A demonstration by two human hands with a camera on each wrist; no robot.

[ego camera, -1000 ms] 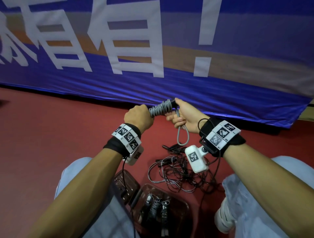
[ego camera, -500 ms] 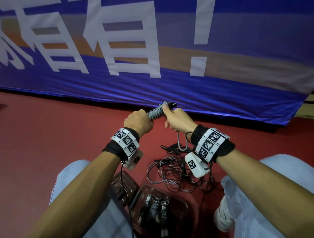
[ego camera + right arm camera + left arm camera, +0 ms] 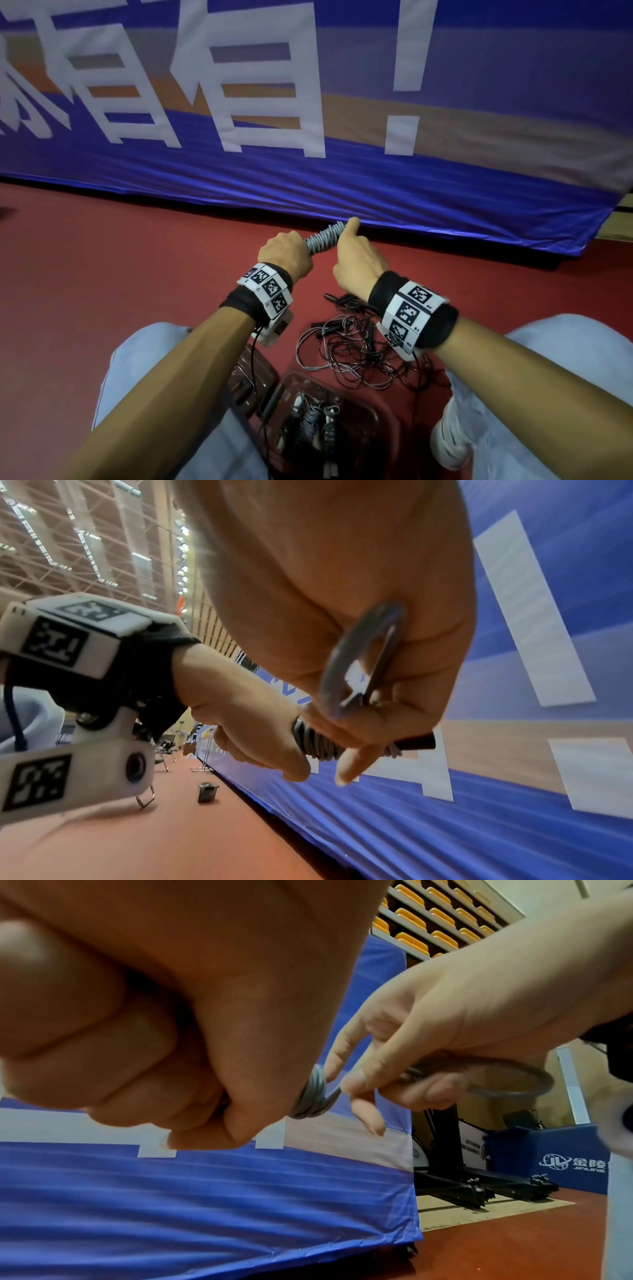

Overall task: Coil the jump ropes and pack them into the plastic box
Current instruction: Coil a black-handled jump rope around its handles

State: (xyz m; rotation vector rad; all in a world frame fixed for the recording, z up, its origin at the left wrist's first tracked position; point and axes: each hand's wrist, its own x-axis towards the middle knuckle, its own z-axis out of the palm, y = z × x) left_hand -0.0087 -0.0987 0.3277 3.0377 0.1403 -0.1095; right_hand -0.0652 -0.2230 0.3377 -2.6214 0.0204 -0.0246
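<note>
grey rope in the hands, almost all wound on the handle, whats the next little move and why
Probably tuck the last loop under the wound turns to lock them. The left hand grips the handle with the rope coiled tight around it, and the right hand pinches only a short leftover loop at the coil's end. Then it can go into the plastic box.

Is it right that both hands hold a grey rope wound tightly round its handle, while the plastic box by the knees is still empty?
Not quite. In the head view the plastic box already holds several coiled ropes. The rest stands: left hand and right hand both hold the wound grey rope.
</note>
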